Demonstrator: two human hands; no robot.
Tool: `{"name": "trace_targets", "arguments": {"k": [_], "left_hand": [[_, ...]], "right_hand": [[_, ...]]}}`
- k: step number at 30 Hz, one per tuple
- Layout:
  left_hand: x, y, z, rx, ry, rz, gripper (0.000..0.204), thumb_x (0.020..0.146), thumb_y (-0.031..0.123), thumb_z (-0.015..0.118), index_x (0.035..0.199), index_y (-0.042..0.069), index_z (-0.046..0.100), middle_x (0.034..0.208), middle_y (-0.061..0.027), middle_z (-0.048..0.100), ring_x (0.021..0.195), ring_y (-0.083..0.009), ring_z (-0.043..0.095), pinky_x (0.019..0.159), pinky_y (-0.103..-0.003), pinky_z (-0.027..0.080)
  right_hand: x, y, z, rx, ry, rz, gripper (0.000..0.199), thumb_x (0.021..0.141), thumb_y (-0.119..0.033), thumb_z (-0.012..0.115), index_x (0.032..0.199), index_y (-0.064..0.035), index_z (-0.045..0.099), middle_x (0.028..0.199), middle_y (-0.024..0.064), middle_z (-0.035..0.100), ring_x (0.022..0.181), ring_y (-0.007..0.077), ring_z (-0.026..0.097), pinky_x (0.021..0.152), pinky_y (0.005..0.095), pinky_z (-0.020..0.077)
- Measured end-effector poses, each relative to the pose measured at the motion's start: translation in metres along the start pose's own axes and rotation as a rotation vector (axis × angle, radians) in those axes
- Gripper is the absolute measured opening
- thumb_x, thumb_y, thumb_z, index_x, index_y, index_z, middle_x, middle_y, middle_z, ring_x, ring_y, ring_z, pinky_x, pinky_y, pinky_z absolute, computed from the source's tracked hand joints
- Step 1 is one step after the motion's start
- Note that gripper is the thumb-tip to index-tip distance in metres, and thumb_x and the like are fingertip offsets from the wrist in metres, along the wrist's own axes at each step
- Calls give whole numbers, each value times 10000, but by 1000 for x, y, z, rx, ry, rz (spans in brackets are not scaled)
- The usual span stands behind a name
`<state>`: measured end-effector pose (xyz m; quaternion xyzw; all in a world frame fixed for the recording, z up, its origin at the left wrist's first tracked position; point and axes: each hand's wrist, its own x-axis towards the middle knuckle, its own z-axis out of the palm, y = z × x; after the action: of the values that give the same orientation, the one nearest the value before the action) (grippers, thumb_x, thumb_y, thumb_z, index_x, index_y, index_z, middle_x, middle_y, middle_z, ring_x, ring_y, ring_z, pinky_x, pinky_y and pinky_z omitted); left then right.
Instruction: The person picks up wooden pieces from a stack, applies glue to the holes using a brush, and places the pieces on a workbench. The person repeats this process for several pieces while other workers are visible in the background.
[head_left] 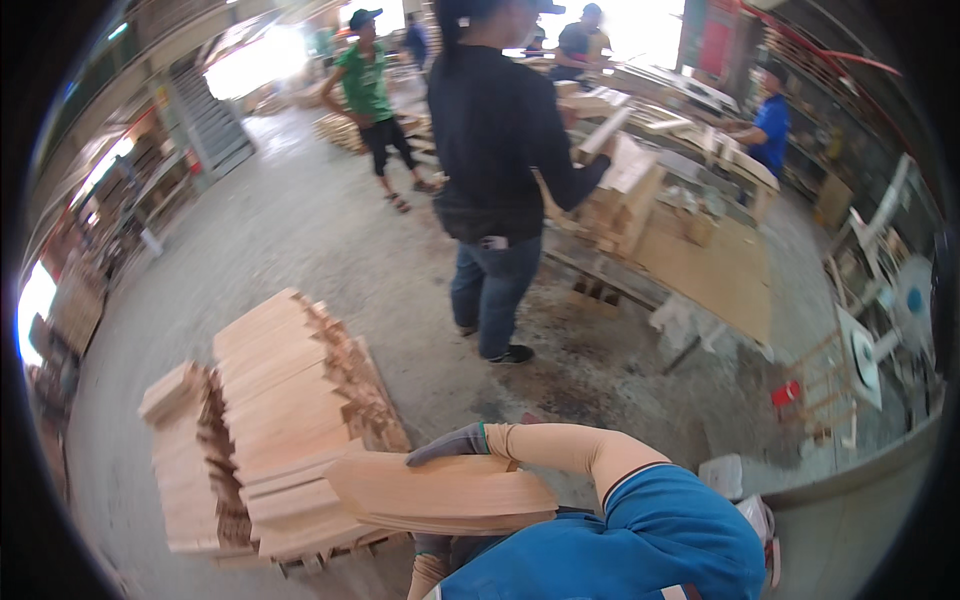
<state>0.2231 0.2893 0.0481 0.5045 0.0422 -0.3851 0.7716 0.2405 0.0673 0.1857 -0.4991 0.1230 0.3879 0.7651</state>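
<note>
Right hand (447,444) partly curled, boards (440,492) gripped by it along one edge; left hand (433,545) half hidden beneath, opening cannot be told.

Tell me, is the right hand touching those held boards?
Touching. The head view shows the gloved right hand lying over the edge of the held boards.
</note>
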Motion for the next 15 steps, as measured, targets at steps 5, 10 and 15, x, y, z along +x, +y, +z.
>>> {"name": "trace_targets", "arguments": {"k": [5, 10, 15], "left_hand": [[60, 1, 51, 55, -289, -143, 728, 896, 612, 436, 1422, 112, 374, 1433, -117, 418, 1318, -303, 404, 1095, -479, 357], [96, 3, 121, -166, -381, -283, 745, 893, 634, 418, 1416, 103, 389, 1406, -117, 453, 1286, -303, 442, 1072, -451, 389], [102, -23, 178, 65, -525, -557, 996, 812, 798, 369, 1470, 55, 298, 1500, -176, 325, 1361, -346, 333, 1130, -452, 267]], "right_hand": [[-43, 50, -65, 305, 298, -257, 587, 841, -449, 694, 1243, -31, 606, 1123, 70, 667, 948, 132, 625, 838, 271, 503], [-100, 108, -78, 570, 434, -748, 453, 929, -309, 617, 1280, -24, 582, 1212, 49, 641, 1037, 87, 612, 919, 253, 487], [-162, 167, -83, 807, 752, -805, 425, 952, -254, 582, 1311, -28, 553, 1227, 40, 632, 1061, 84, 600, 922, 264, 492]]}}
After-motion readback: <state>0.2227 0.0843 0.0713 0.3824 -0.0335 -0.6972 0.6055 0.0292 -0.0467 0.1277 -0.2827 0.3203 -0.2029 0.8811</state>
